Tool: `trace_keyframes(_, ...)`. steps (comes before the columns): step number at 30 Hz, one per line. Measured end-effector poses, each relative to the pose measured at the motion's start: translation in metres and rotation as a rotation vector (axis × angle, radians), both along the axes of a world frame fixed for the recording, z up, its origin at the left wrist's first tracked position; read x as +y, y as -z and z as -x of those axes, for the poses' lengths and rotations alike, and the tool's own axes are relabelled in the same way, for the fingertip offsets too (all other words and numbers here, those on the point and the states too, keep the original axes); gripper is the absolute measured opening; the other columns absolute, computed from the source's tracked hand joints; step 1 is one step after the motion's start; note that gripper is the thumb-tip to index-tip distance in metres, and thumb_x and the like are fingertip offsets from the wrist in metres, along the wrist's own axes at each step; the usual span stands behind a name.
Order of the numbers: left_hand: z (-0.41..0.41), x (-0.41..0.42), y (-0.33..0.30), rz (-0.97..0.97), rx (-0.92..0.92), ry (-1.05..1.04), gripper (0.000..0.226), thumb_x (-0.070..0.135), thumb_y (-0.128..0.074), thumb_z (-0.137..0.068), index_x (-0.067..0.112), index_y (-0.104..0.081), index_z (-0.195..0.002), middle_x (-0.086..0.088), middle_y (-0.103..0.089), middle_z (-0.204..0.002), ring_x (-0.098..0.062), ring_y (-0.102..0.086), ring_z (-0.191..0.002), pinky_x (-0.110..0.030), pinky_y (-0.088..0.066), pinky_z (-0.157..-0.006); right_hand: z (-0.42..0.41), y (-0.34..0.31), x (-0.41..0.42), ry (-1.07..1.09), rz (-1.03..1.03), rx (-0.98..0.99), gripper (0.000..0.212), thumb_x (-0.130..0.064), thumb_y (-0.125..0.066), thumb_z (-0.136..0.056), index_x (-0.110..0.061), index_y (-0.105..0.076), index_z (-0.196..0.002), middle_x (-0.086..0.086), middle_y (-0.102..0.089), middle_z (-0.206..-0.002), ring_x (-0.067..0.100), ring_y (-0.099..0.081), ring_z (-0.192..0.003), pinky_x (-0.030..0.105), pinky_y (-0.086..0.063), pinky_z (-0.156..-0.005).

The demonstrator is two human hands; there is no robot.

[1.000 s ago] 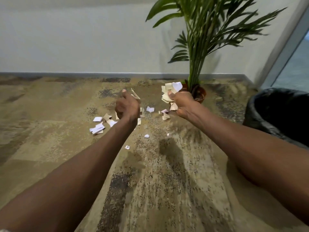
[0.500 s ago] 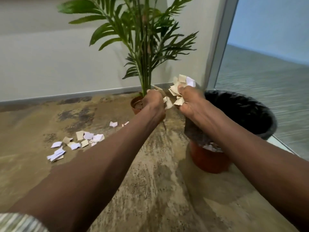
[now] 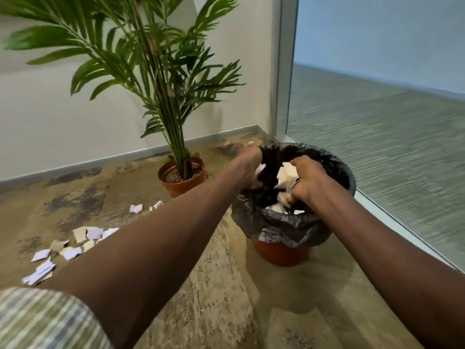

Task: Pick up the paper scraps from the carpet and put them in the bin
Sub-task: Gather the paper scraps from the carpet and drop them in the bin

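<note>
Both hands are over the mouth of the bin, which carries a black liner. The right hand is closed on a bunch of paper scraps. The left hand appears partly closed; motion blur obscures its contents. Loose scraps lie on the carpet left of the bin, near the potted plant.

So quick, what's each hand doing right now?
Left hand: over the bin, a scrap showing at the fingers; grip cannot be told.
Right hand: closed on paper scraps above the bin.
</note>
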State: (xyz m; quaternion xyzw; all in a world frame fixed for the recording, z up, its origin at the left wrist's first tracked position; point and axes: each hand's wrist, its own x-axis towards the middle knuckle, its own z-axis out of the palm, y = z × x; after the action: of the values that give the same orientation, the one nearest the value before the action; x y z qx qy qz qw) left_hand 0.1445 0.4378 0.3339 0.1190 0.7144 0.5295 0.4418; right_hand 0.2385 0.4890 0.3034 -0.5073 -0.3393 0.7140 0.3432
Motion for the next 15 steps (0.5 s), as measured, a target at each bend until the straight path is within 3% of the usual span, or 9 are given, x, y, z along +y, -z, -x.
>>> trace_keyframes(2,0.001,-0.002,-0.003,0.064,0.02,0.094,0.049,0.047,-0.031,-0.101,0.01,-0.045,-0.131,-0.016,-0.051,-0.111,-0.038,-0.054,-0.093,-0.054,-0.052,-0.081,-0.005,-0.008,-0.001,-0.099,0.058,-0.036,0.036,-0.014,-0.047,-0.093,-0.014,-0.05,-0.13,0.015,-0.046,-0.139,0.043,-0.048,-0.122,0.072,-0.035,-0.094)
trace_keyframes(4,0.008,-0.004,-0.007,0.049,0.035,0.136,0.062,0.052,-0.033,-0.1,0.013,-0.03,-0.148,-0.022,-0.037,-0.144,-0.049,-0.037,-0.129,-0.068,-0.043,-0.094,-0.005,-0.013,0.001,-0.132,0.047,-0.03,0.038,-0.012,-0.043,-0.095,-0.015,-0.048,-0.133,0.014,-0.032,-0.152,0.05,-0.037,-0.127,0.084,-0.026,-0.092)
trace_keyframes(5,0.015,-0.002,-0.007,0.02,0.017,0.157,0.065,0.054,-0.032,-0.1,0.014,-0.026,-0.151,-0.023,-0.029,-0.151,-0.05,-0.029,-0.136,-0.069,-0.039,-0.098,-0.006,-0.015,0.002,-0.124,0.032,-0.017,0.036,-0.01,-0.042,-0.095,-0.012,-0.049,-0.131,0.014,-0.031,-0.153,0.051,-0.037,-0.125,0.085,-0.024,-0.092)
trace_keyframes(8,0.036,-0.001,-0.01,0.016,-0.049,0.263,0.073,0.058,-0.028,-0.099,0.004,-0.031,-0.148,-0.027,-0.029,-0.152,-0.049,-0.03,-0.138,-0.061,-0.038,-0.106,-0.003,-0.016,0.0,-0.112,-0.007,-0.009,0.03,-0.011,-0.043,-0.097,-0.007,-0.054,-0.124,0.017,-0.041,-0.149,0.048,-0.044,-0.122,0.08,-0.018,-0.099)
trace_keyframes(10,0.054,-0.002,-0.012,0.026,-0.048,0.309,0.075,0.059,-0.026,-0.099,0.0,-0.039,-0.142,-0.029,-0.036,-0.148,-0.046,-0.037,-0.135,-0.054,-0.04,-0.106,-0.002,-0.014,-0.004,-0.107,-0.012,-0.033,0.035,-0.015,-0.043,-0.099,-0.009,-0.051,-0.133,0.016,-0.044,-0.146,0.047,-0.045,-0.123,0.078,-0.019,-0.102)
trace_keyframes(12,0.078,-0.008,-0.014,0.022,-0.015,0.31,0.072,0.06,-0.026,-0.099,0.001,-0.047,-0.135,-0.028,-0.048,-0.139,-0.044,-0.048,-0.126,-0.052,-0.046,-0.099,0.002,-0.013,-0.009,-0.115,-0.05,-0.025,0.027,-0.014,-0.043,-0.1,-0.01,-0.054,-0.124,0.009,-0.054,-0.127,0.032,-0.054,-0.098,0.07,-0.029,-0.101)
trace_keyframes(14,0.106,-0.02,-0.015,0.02,0.03,0.312,0.068,0.06,-0.028,-0.098,0.002,-0.055,-0.122,-0.025,-0.059,-0.125,-0.04,-0.058,-0.114,-0.049,-0.052,-0.088,0.014,-0.015,-0.019,-0.144,-0.092,-0.016,0.021,-0.01,-0.042,-0.1,-0.011,-0.059,-0.113,0.001,-0.053,-0.104,0.012,-0.049,-0.08,0.052,-0.051,-0.087)
trace_keyframes(15,0.121,-0.027,-0.013,0.028,0.056,0.313,0.066,0.06,-0.03,-0.098,0.003,-0.057,-0.117,-0.023,-0.063,-0.12,-0.038,-0.061,-0.11,-0.047,-0.053,-0.086,0.024,-0.014,-0.024,-0.162,-0.104,-0.033,0.032,-0.01,-0.043,-0.1,0.003,-0.022,-0.121,0.0,-0.054,-0.089,0.009,-0.05,-0.073,0.038,-0.061,-0.07)
